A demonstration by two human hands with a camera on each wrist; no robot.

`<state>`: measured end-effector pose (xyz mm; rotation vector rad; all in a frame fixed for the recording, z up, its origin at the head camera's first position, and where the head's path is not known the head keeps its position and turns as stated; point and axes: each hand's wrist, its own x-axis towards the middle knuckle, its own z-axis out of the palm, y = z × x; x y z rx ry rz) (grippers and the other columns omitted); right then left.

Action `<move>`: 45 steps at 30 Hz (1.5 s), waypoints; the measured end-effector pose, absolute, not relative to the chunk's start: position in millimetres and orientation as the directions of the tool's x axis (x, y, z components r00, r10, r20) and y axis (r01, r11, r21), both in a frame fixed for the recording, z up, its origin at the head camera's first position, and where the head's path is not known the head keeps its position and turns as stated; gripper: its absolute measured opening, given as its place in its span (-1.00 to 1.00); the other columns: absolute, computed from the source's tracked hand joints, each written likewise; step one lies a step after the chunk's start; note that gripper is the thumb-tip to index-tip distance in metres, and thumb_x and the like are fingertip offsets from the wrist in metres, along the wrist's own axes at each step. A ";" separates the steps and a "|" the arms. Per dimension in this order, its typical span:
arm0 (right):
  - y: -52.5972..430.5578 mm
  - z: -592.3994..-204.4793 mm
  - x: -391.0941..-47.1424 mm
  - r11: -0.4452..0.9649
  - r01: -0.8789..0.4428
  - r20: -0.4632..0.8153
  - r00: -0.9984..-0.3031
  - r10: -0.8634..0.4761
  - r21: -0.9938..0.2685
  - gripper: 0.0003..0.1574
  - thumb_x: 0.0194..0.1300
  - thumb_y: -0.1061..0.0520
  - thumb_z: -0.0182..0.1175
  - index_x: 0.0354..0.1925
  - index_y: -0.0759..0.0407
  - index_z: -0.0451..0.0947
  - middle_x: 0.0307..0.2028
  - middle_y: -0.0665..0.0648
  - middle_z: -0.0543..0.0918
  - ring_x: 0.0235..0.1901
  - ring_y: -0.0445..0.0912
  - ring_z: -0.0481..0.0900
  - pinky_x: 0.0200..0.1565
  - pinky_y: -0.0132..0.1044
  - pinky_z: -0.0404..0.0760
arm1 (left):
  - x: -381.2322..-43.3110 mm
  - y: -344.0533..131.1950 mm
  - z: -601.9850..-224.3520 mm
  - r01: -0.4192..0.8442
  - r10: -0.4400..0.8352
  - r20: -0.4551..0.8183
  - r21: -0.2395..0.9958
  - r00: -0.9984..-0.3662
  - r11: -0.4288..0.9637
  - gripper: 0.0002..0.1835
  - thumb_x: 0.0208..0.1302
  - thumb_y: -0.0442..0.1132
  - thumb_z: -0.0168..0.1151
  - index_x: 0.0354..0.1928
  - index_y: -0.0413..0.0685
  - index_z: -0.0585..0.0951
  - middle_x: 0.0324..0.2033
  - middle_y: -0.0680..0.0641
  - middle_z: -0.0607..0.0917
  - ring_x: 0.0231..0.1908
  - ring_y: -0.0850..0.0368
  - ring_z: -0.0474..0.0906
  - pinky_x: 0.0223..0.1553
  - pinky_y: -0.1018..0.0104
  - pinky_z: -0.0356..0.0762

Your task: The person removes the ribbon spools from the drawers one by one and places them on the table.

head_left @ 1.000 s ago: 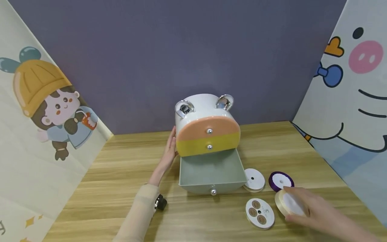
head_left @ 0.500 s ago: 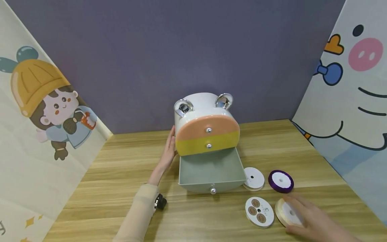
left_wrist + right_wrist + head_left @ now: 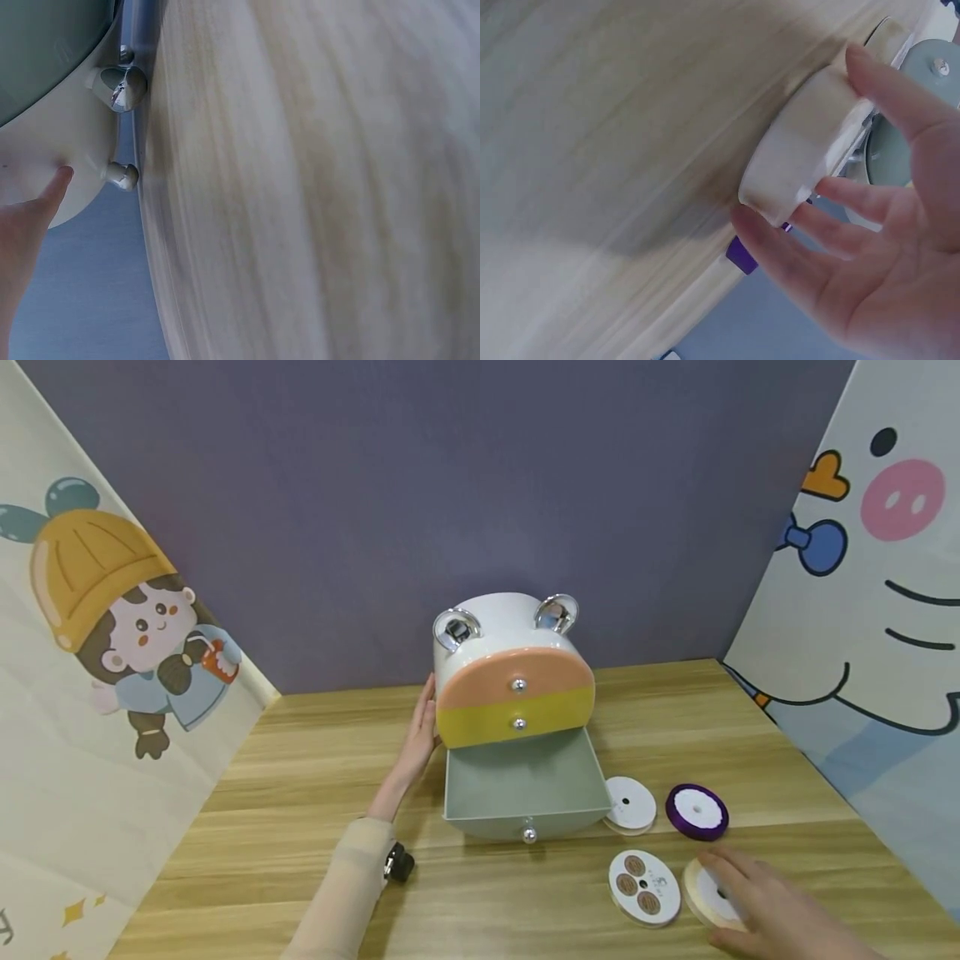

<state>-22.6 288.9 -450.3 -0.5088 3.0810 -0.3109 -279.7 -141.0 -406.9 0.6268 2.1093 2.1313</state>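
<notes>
A small white storage cabinet with silver ears stands on the table, its lowest grey-green drawer pulled out. Against the cabinet's left side rests my left hand; one finger lies straight along the white wall in the left wrist view. At the lower right, my right hand holds a cream ribbon spool between thumb and fingers, the spool lying flat on the table. In the right wrist view the thumb and fingers span the cream spool at opposite edges.
Beside the cream spool lies a white spool with brown round marks. Behind them are a purple ribbon spool and another white spool, close to the drawer's right corner. A grey-purple wall rises behind the table.
The cream spool has gone from tilted in my right hand to flat on the table, and that hand has lowered with it. My left hand has stayed against the cabinet.
</notes>
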 end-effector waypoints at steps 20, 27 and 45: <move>214.5 -401.7 -48.4 0.465 -0.411 0.177 -0.867 -0.467 -0.784 -0.65 0.40 0.18 0.20 0.12 0.20 0.49 -0.09 0.15 0.66 -0.22 -0.33 0.65 -0.39 -0.38 0.68 | -298.0 -144.1 -427.9 0.246 0.325 0.247 0.968 -0.913 -0.043 -0.42 0.62 0.08 -0.39 0.59 0.35 -0.13 0.61 0.06 -0.16 0.56 -0.19 -0.09 0.33 -0.39 0.27; 160.0 -406.7 -62.9 0.050 0.305 -0.284 -0.798 -0.532 -0.951 -0.42 0.57 -0.03 -0.06 0.25 0.43 0.35 -0.06 0.06 0.66 -0.18 -0.16 0.69 -0.14 -0.30 0.75 | -298.7 -145.4 -429.6 0.266 0.317 0.270 0.962 -0.909 -0.054 -0.39 0.60 0.15 -0.35 0.59 0.35 -0.11 0.61 0.06 -0.15 0.56 -0.21 -0.09 0.32 -0.42 0.26; 98.1 -426.1 -94.1 -0.138 0.560 -0.446 -0.765 -0.465 -0.817 -0.43 0.49 -0.17 0.04 0.01 0.34 0.48 -0.25 0.01 0.67 -0.28 -0.26 0.65 -0.20 -0.50 0.67 | -296.5 -142.2 -430.2 0.240 0.319 0.242 0.970 -0.916 -0.046 -0.42 0.58 0.17 -0.34 0.56 0.49 -0.08 0.59 0.15 -0.10 0.56 -0.12 -0.05 0.35 -0.36 0.27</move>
